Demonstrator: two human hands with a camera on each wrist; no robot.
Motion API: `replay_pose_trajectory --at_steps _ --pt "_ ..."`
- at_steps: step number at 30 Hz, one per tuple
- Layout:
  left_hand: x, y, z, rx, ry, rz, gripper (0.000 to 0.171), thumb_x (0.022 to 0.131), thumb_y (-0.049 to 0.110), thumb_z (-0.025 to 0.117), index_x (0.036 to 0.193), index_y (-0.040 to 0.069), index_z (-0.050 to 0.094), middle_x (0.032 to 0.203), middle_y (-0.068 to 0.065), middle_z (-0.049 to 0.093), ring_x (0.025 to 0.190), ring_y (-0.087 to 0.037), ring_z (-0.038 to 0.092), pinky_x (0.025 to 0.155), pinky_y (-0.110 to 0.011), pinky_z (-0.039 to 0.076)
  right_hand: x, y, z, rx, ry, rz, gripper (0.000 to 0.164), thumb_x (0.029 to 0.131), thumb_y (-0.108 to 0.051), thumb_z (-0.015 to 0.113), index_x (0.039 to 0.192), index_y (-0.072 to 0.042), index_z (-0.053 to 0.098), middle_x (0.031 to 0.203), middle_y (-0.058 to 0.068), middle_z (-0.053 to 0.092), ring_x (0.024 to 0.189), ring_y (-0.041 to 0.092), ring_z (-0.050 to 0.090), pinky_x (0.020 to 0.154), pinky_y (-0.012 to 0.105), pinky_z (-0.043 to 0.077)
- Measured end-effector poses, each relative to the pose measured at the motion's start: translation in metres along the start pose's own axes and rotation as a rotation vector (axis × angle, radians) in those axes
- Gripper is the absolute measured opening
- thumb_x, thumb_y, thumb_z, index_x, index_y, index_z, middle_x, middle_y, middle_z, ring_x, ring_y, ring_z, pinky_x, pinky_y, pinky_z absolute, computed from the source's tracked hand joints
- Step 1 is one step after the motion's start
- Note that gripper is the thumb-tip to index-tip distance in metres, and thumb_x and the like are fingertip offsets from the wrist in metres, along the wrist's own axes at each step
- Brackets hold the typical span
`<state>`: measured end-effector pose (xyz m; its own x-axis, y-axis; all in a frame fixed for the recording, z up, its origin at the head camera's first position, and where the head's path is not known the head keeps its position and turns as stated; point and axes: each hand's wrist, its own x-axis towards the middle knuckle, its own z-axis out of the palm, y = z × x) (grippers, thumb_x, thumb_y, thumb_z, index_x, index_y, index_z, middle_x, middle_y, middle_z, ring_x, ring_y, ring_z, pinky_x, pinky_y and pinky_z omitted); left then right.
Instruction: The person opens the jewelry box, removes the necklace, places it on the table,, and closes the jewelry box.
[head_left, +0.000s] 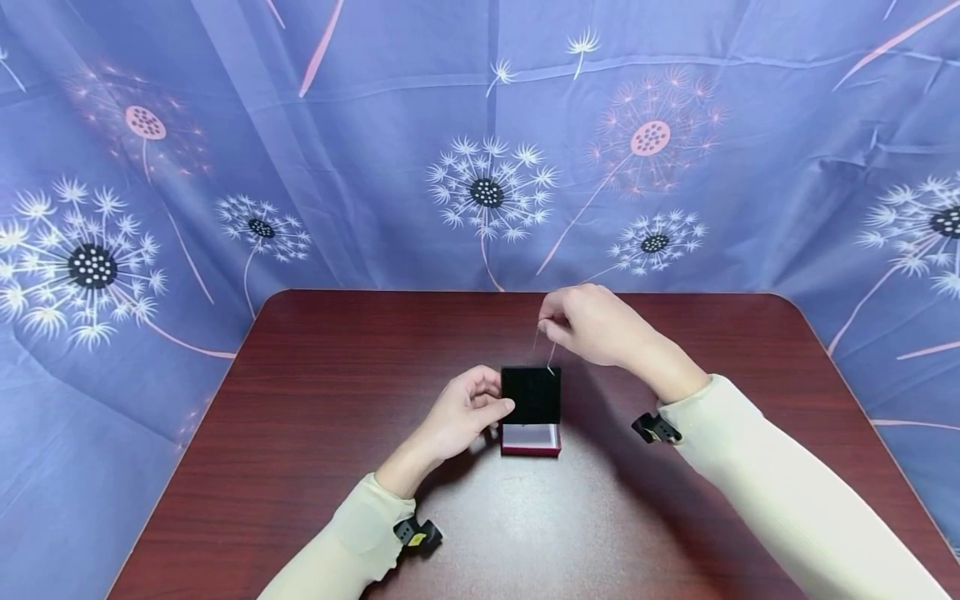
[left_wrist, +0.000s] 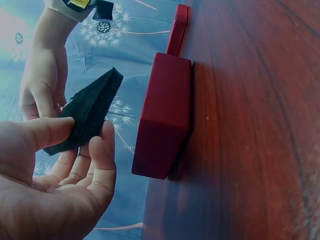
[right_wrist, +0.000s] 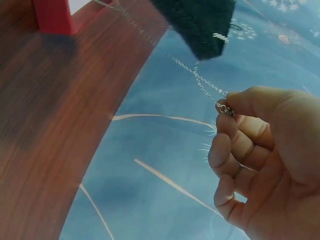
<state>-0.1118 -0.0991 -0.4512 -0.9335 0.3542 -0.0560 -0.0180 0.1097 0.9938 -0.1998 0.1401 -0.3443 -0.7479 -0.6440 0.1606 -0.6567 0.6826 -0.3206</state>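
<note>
My left hand pinches a black velvety jewelry pad by its left side, thumb on the face, fingers behind. In the left wrist view the pad is tilted, apart from the red jewelry box. That box stands on the table below, its white inside partly covered by the pad in the head view. Farther back and to the right, my right hand pinches the clasp ends of a thin silver chain necklace between thumb and forefinger. The chain hangs down to the pad, where a short piece lies across the edge.
The dark red wood-grain table carries the box near its middle. Blue cloth with dandelion prints hangs behind and beside it. The red lid shows behind the box in the left wrist view. Each wrist wears a black camera.
</note>
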Motion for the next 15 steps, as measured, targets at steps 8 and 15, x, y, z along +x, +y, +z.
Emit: replay_pose_trajectory --at_steps 8,15 --pt "-0.001 0.003 0.001 0.004 0.015 -0.012 0.02 0.098 0.006 0.072 0.113 0.001 0.059 0.101 -0.005 0.067 0.085 -0.038 0.068 0.075 -0.043 0.059 -0.013 -0.007 -0.011 0.04 0.048 0.038 0.007 0.101 -0.017 0.071 0.098 -0.016 0.077 0.084 -0.007 0.067 0.072 0.014 0.057 0.071 0.036 0.049" --pt "-0.001 0.003 0.002 -0.001 0.022 -0.015 0.019 0.098 0.005 0.071 0.112 0.0 0.059 0.101 -0.005 0.067 0.084 -0.041 0.067 0.075 -0.045 0.059 -0.021 -0.007 -0.019 0.05 0.08 0.043 0.006 0.102 -0.014 0.071 0.102 -0.013 0.077 0.087 -0.004 0.067 0.074 0.015 0.057 0.072 0.037 0.05"
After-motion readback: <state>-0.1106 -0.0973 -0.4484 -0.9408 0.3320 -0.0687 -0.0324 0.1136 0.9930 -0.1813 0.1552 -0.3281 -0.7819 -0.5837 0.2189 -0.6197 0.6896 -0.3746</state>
